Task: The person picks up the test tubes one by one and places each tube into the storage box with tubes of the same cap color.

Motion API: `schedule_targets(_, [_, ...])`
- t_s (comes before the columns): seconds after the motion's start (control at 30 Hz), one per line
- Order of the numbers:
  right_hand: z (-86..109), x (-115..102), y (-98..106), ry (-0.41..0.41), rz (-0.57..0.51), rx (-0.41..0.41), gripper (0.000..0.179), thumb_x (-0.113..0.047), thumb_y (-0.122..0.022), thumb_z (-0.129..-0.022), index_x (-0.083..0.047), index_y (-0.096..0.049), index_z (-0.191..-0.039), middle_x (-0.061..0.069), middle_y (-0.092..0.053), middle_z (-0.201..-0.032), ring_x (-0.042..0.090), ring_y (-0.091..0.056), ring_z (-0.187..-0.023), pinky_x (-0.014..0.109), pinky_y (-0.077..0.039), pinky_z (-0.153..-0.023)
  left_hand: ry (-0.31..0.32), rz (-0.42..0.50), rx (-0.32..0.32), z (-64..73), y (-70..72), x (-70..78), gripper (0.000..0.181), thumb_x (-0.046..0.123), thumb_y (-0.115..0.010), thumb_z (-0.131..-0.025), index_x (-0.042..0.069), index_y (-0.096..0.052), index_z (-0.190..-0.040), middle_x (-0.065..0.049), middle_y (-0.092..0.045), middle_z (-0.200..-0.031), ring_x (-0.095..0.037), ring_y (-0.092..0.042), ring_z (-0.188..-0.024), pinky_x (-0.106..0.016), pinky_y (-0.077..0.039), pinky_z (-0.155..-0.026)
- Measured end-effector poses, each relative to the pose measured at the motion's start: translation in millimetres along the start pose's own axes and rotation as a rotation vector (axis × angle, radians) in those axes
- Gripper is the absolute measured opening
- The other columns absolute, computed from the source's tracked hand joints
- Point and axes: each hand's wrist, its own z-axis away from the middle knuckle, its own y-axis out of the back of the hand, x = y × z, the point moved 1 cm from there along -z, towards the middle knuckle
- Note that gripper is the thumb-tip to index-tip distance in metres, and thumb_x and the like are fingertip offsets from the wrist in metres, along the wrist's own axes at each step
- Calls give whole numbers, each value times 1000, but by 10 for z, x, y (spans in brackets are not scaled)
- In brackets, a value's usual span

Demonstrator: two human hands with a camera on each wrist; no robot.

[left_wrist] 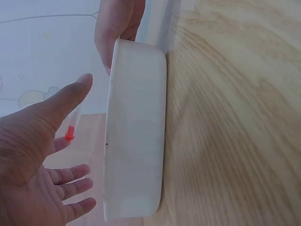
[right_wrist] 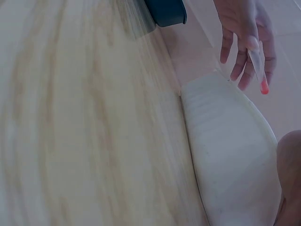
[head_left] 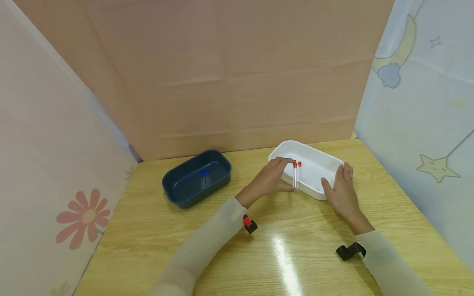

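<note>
My left hand pinches a thin clear test tube with a red cap over the front rim of a white tray. Its thumb is at the tube's plain end and its index finger near the cap; in the left wrist view the other fingers spread apart. Another red cap shows just beside the held one, over the tray floor. At the tray's right end, my right hand grips the rim, thumb at the front corner and fingers along the end wall.
A dark blue tray stands to the left on the wooden table. Inside it lie several clear tubes with blue caps. A tan cloth rises behind the trays, with patterned cloths at both sides.
</note>
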Motion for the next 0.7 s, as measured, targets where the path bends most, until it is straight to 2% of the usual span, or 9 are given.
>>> schedule_targets(0.27, [2,-18,-1,-3,-4,9,84,-33,-47,-106,20,-2,-151,30,15,-163,46,14,-150,63,-4,-118,1,48,-8,-169,-3,52,90,55,-86,-75,17,-49,-147,-7,-53,-143,-18,-50,-124,-33,-46,-99])
schedule_targets(0.5, [10,-57,10,-5,-10,8,83,-33,-47,-106,21,-3,-151,32,13,-163,50,11,-150,66,-5,-117,22,35,-24,-326,-17,89,92,61,-82,-77,20,-44,-150,-1,-52,-143,-14,-48,-124,-30,-44,-99])
schedule_targets(0.7, [7,-68,21,-3,-7,10,83,-34,-46,-106,21,-3,-151,32,13,-163,49,11,-150,66,-6,-116,30,72,-36,-476,-26,95,89,58,-83,-78,20,-45,-149,-3,-55,-140,-15,-48,-121,-31,-45,-95])
